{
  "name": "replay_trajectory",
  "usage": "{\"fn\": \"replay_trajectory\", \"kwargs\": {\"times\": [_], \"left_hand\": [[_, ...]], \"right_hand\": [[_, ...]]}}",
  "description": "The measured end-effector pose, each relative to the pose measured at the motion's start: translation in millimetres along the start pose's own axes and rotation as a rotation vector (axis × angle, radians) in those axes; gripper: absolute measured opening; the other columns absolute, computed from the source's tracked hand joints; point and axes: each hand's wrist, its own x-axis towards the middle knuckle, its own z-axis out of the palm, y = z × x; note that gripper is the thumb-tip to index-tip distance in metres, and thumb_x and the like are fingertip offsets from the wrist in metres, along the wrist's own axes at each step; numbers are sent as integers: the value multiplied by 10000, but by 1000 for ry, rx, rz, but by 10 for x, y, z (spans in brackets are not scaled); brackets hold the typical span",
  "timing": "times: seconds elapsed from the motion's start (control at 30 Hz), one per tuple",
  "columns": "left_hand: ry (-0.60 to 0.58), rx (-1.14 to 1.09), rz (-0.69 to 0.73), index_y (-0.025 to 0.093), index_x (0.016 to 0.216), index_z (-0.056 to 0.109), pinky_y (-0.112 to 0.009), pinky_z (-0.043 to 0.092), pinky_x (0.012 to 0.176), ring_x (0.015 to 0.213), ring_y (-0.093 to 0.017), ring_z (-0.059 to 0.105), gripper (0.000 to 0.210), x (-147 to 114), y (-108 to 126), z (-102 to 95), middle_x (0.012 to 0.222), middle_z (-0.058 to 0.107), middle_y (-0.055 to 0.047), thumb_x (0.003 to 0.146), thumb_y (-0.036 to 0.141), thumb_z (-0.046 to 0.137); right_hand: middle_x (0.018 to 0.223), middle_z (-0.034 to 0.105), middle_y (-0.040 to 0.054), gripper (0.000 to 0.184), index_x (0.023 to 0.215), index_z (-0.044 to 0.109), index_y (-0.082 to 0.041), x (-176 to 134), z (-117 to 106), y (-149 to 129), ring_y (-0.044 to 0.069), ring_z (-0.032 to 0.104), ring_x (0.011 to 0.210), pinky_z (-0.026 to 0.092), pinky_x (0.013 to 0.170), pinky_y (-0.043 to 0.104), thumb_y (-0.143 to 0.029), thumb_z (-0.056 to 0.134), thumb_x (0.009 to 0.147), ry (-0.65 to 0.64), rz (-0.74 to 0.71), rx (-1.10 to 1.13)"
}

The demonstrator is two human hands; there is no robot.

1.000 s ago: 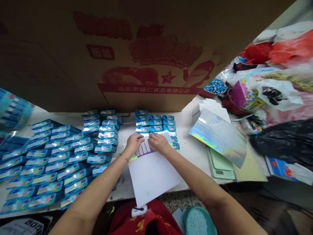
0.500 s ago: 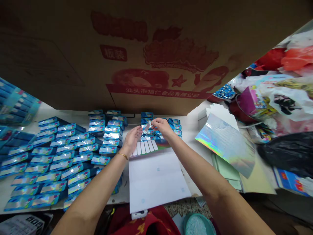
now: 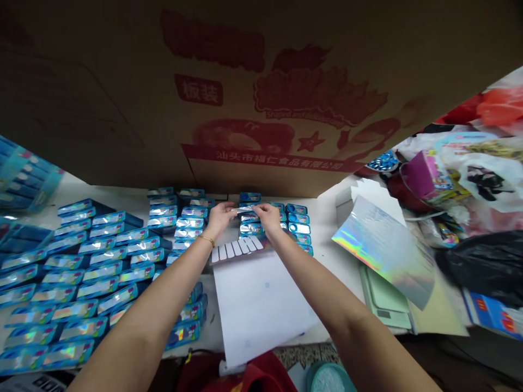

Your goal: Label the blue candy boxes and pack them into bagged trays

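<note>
Silvery strip (image 3: 245, 209) is held between the two hands, its long axis set roughly left to right, along the line from one hand to the other. Its right end is pinched in the grip of the right hand (image 3: 268, 216); its left end is pinched by the thumb and fingertips of the left hand (image 3: 220, 219). Neither hand is placed nearer, since one end is taken by each. As seen from above, the strip is positioned over the left column of a small cluster of blue packs (image 3: 250, 196); whether a pack is touched by it cannot be told. Just nearer the body, a white sheet (image 3: 261, 299) is laid, its far edge lined by a row of white slots (image 3: 237, 249), its near end projected past the tabletop (image 3: 322, 261). Farther left, a larger group of matching packs (image 3: 108, 219) is arranged. On the right, a holographic sheet (image 3: 379, 245) is laid partly over a green scale (image 3: 382, 291). Beyond the packs, a printed carton (image 3: 237, 87) is placed.
</note>
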Motion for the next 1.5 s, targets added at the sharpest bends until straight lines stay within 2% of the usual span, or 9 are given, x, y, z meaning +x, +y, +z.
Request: {"fn": "replay_trajectory", "kwargs": {"times": [0.3,0.5,0.63,0.83,1.03,1.13,1.23,1.37,1.5], "left_hand": [[94,238,96,123,923,618,-262,491,624,691,-149,604,321,375,-221,10,757,631,-42,602,136,608],[120,319,121,119,944,622,-271,484,628,679,-158,611,323,481,-422,61,765,645,-55,625,169,616],[160,452,144,117,927,640,-306,471,692,751,-202,624,307,486,-456,49,806,665,-89,626,179,625],[154,726,227,142,902,671,-317,447,756,831,-223,613,235,142,-172,4,896,675,-105,743,200,508],[-155,984,473,186,940,650,-316,418,825,903,-212,561,335,-470,-37,51,928,614,-75,784,453,520],[-219,1091,504,203,1010,615,-350,405,844,955,-233,530,386,-656,-95,53,963,576,-72,764,492,543],[-219,1129,516,201,1054,581,-369,403,843,974,-244,509,404,-719,-178,68,977,545,-73,734,445,605],[-206,1084,544,189,1079,545,-353,413,835,960,-230,506,430,-721,-281,89,1003,514,-70,693,328,675],[-195,1012,555,172,1053,540,-343,418,826,934,-217,509,412,-719,-323,99,983,515,-68,680,269,686]], "right_hand": [[768,662,51,237,771,687,-200,150,137,165,167,565,692,413,657,259,-354,507,763,207,-137,-563],[857,648,92,211,784,689,-195,173,179,169,215,566,808,396,716,289,-324,523,791,222,-173,-818],[920,625,88,261,969,664,-193,145,118,119,205,556,836,379,734,282,-259,443,847,189,-195,-882],[1035,553,92,416,1117,618,-315,-3,-77,-13,234,485,919,319,774,354,-130,349,858,-46,-390,-1165],[1137,493,120,463,1282,473,-297,-117,-303,-98,252,426,966,287,773,367,-144,323,872,-183,-434,-1350],[1159,481,92,447,1262,484,-325,-186,-435,-103,237,416,977,282,773,351,-158,289,895,-257,-520,-1402],[1123,503,85,440,1270,466,-322,-237,-471,-55,235,421,965,281,764,352,-157,312,892,-357,-568,-1471],[1090,520,107,495,1348,348,-272,-278,-417,25,235,432,951,282,756,357,-113,309,880,-303,-507,-1513],[1076,521,121,443,1303,404,-241,-295,-381,19,234,440,945,281,756,360,-125,319,884,-307,-521,-1505]]}}
